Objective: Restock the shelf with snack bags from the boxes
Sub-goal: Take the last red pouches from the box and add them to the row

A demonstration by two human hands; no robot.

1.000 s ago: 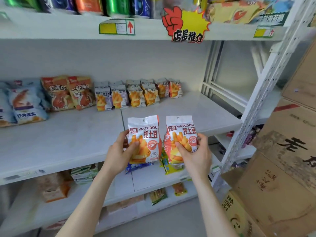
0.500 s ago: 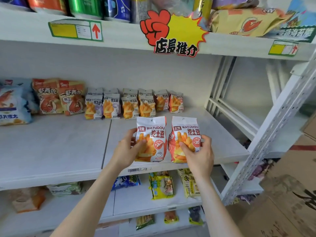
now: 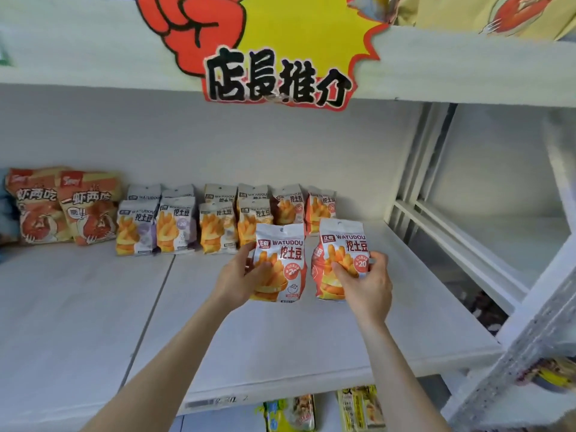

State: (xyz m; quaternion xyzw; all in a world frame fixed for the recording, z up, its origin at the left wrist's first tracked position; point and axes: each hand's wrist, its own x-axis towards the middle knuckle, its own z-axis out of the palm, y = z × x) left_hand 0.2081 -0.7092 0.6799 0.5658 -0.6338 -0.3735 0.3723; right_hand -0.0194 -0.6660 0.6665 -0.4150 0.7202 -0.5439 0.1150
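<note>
Gripping a WATUDOU potato-stick bag by its left edge, the left hand has its thumb across the front and its fingers behind. The right hand clamps a second, redder bag the same way from its right side. Both are held upright, print outward, low over the white shelf board, apparently to be stood down as a new front rank (whether their bottoms touch the board I cannot tell). Just behind stands the row of matching bags, which limits how far back they can go. Shrimp snack bags sit further left. A promotion sign hangs overhead, and a perforated upright stands to the right.
</note>
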